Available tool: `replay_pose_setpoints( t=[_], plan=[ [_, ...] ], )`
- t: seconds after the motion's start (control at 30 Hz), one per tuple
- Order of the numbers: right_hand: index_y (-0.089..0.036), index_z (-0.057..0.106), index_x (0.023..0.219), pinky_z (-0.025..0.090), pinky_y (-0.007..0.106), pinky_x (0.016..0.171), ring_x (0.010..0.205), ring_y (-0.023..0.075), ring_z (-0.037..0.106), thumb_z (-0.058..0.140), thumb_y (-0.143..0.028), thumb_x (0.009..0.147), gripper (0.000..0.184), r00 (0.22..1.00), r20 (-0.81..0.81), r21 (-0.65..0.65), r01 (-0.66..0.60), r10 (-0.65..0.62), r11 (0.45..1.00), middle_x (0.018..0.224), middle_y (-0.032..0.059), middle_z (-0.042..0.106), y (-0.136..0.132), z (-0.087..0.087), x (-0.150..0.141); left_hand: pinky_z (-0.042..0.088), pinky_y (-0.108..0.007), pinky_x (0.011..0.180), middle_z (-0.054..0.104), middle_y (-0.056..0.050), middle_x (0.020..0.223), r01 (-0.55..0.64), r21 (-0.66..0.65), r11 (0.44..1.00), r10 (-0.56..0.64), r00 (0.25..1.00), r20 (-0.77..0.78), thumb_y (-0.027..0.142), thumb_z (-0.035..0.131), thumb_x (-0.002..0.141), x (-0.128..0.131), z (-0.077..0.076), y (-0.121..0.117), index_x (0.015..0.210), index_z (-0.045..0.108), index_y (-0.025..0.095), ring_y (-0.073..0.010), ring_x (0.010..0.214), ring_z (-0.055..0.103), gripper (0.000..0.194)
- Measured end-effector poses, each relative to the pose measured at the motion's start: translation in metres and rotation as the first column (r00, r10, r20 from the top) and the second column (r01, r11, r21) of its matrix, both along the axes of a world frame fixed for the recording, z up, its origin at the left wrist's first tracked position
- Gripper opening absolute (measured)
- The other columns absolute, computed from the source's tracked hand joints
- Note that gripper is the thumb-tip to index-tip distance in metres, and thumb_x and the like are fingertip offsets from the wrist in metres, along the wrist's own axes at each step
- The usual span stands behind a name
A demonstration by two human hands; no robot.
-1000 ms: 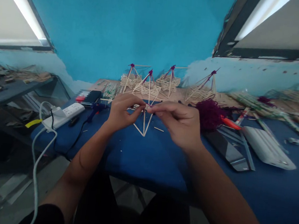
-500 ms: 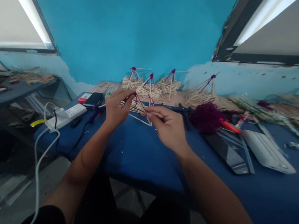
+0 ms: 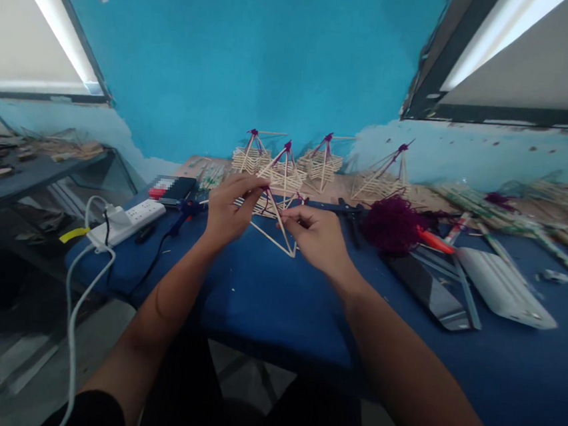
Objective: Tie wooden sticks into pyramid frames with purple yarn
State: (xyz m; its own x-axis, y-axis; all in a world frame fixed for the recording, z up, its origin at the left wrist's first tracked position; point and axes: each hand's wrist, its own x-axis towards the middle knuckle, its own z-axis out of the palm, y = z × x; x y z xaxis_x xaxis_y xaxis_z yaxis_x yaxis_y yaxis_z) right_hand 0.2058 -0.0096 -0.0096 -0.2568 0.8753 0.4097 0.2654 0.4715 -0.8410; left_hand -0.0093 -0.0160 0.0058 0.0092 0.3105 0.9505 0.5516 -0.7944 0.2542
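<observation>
My left hand (image 3: 231, 209) is closed in a pinch at the top of a frame of thin bamboo sticks (image 3: 274, 240), where dark purple yarn (image 3: 267, 188) shows at the fingertips. Just to the right, my right hand (image 3: 317, 240) is also pinched, its fingertips beside the slanting stick; a thin strand of the yarn appears to be in them, partly hidden. The frame's lower corner points toward me above the blue table. Behind the hands stand several stick structures (image 3: 288, 172) with purple yarn knotted at their peaks.
A purple yarn bundle (image 3: 388, 224), an orange-handled tool (image 3: 436, 240), a dark phone (image 3: 430, 291) and a white power bank (image 3: 505, 288) lie at right. On the left are a blue glue gun (image 3: 183, 215) and a white power strip (image 3: 132, 222) with cables.
The stick frame has tilted, its lower corner now nearer to me. My left hand has shifted slightly right; my right hand stays close by, fingers more curled.
</observation>
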Motion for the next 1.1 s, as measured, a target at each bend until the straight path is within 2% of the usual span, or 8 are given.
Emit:
replay_pose_setpoints(
  t=[0.37,0.47,0.6,0.7,0.77,0.9,1.0,1.1],
  plan=[
    [-0.021,0.081,0.076,0.034,0.031,0.063,0.062,0.0143,0.053,0.071,-0.053,0.096,0.039,0.994,0.112,0.058,-0.013,0.007,0.998,0.07,0.0015,0.071,-0.005,0.005,0.001,0.06,-0.029,0.078,0.086,-0.002,0.099,0.079,-0.095,0.992,-0.076,0.997,0.027,0.016,0.07,0.104,0.002,0.002,-0.004,0.108,0.084,0.025,-0.0144,0.087,0.077,0.018],
    [-0.021,0.079,0.07,0.039,0.033,0.065,0.063,0.0173,0.058,0.07,-0.062,0.098,0.05,0.997,0.025,0.081,0.076,-0.078,0.994,0.064,0.0029,0.069,0.0,0.009,0.01,0.06,-0.03,0.079,0.086,-0.003,0.098,0.084,-0.092,0.992,-0.084,0.996,-0.004,0.017,0.069,0.105,-0.001,0.003,-0.003,0.107,0.085,0.025,-0.0149,0.086,0.077,0.018],
    [-0.023,0.08,0.07,0.053,0.037,0.077,0.072,0.0216,0.069,0.066,-0.05,0.096,0.04,0.984,-0.11,0.136,0.152,-0.138,0.979,0.07,0.0052,0.074,0.016,0.012,0.026,0.061,-0.032,0.08,0.087,-0.005,0.096,0.153,-0.159,0.975,-0.161,0.986,-0.042,0.029,0.071,0.107,-0.006,0.003,-0.001,0.105,0.086,0.024,-0.0161,0.086,0.077,0.015],
    [-0.023,0.083,0.079,0.057,0.037,0.082,0.082,0.0225,0.074,0.068,-0.048,0.09,0.031,0.974,-0.216,0.068,0.088,-0.071,0.994,0.082,0.0071,0.078,0.028,0.011,0.033,0.063,-0.032,0.082,0.088,-0.008,0.1,0.251,-0.262,0.932,-0.273,0.961,-0.052,0.043,0.075,0.108,-0.006,0.002,-0.001,0.105,0.088,0.025,-0.0174,0.091,0.079,0.022],
    [-0.021,0.083,0.085,0.058,0.036,0.082,0.087,0.0234,0.076,0.07,-0.054,0.087,0.035,0.958,-0.285,-0.067,-0.068,0.047,0.995,0.09,0.0098,0.081,0.031,0.01,0.033,0.064,-0.032,0.082,0.088,-0.008,0.101,0.344,-0.325,0.881,-0.368,0.93,-0.014,0.05,0.078,0.107,-0.005,0.001,0.0,0.105,0.088,0.025,-0.0176,0.091,0.08,0.027],
    [-0.019,0.078,0.081,0.063,0.041,0.076,0.077,0.0279,0.076,0.062,-0.089,0.09,0.073,0.878,-0.25,-0.33,-0.473,0.408,0.817,0.086,0.0162,0.079,0.024,0.009,0.027,0.065,-0.033,0.081,0.087,-0.008,0.097,0.512,-0.4,0.76,-0.506,0.853,0.13,0.063,0.085,0.099,-0.004,-0.001,0.002,0.101,0.089,0.025,-0.0184,0.087,0.08,0.038],
    [-0.021,0.069,0.067,0.066,0.046,0.074,0.073,0.0316,0.076,0.048,-0.11,0.084,0.093,0.769,-0.243,-0.393,-0.635,0.591,0.665,0.081,0.0205,0.077,0.013,0.01,0.02,0.066,-0.035,0.081,0.086,-0.008,0.094,0.566,-0.418,0.71,-0.523,0.822,0.226,0.069,0.09,0.091,-0.003,-0.003,0.004,0.096,0.09,0.026,-0.0191,0.087,0.08,0.044],
    [-0.024,0.06,0.064,0.066,0.049,0.076,0.074,0.0338,0.077,0.035,-0.116,0.082,0.098,0.691,-0.302,-0.388,-0.718,0.656,0.578,0.084,0.0242,0.078,0.003,0.01,0.015,0.065,-0.034,0.079,0.083,-0.007,0.091,0.599,-0.408,0.689,-0.525,0.801,0.288,0.069,0.094,0.087,-0.003,-0.003,0.005,0.093,0.09,0.026,-0.0184,0.085,0.077,0.043]
  ],
)
